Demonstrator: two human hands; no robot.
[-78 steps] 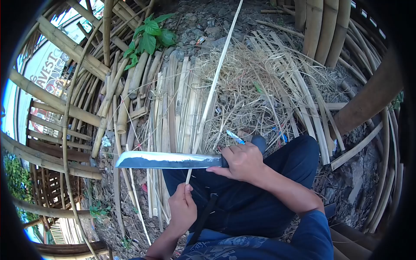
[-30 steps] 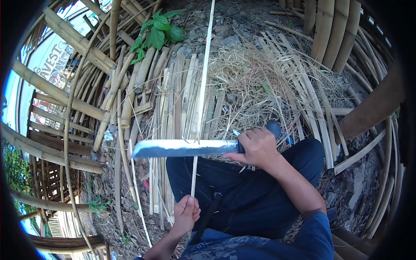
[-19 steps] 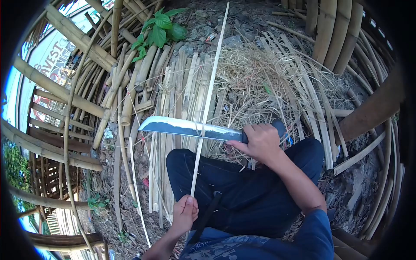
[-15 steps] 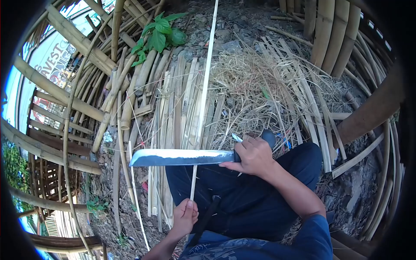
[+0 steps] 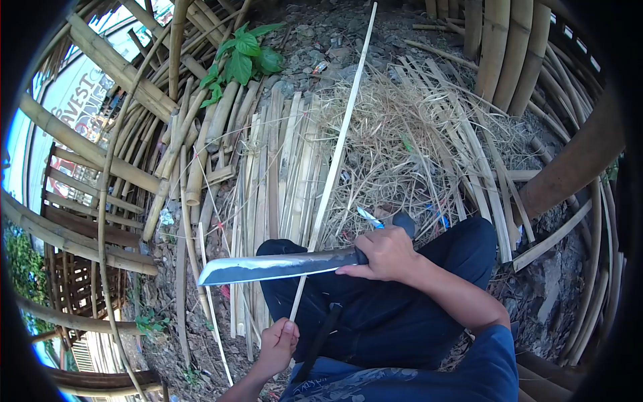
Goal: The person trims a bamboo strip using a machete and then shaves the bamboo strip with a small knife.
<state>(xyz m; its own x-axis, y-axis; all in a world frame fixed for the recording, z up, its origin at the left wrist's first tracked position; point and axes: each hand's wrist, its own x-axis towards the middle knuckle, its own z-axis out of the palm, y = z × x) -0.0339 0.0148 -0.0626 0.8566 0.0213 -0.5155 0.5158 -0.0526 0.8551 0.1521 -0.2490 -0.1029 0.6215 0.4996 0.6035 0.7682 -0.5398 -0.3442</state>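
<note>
Many bamboo slats [image 5: 273, 161] lie beside shavings [image 5: 392, 127]; machete [image 5: 281, 267] crosses over strip [image 5: 342, 134].

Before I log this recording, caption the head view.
Left hand holding a thin strip, right hand holding a large knife across it, shavings piled ahead.

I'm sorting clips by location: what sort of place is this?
Probably an outdoor bamboo-working spot: split strips lie side by side, what look like pale shavings are heaped next to them, and the person's right hand grips a large knife.
</note>
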